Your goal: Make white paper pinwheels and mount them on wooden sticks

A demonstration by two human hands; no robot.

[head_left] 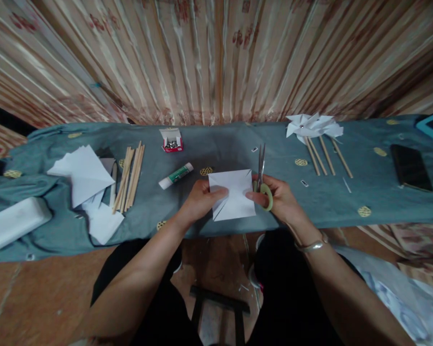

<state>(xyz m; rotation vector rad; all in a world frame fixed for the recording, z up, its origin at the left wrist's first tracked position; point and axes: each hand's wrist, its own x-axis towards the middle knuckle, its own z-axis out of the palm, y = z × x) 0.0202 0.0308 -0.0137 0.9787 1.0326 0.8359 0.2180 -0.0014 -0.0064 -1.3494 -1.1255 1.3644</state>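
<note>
Pinching a paper square, both hands curl narrow, scissors in the right.

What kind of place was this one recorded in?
Probably a room in a home, with a table set up for paper crafts: patterned curtains hang behind, a cloth covers the table, and paper pinwheels lie beside their maker's right hand.

A paper square is sitting between the left hand and the right hand, scissors at its right, while on the table a glue stick is lying before a box, sticks are lying farther left beside paper sheets, and pinwheels are resting left of a phone.
</note>
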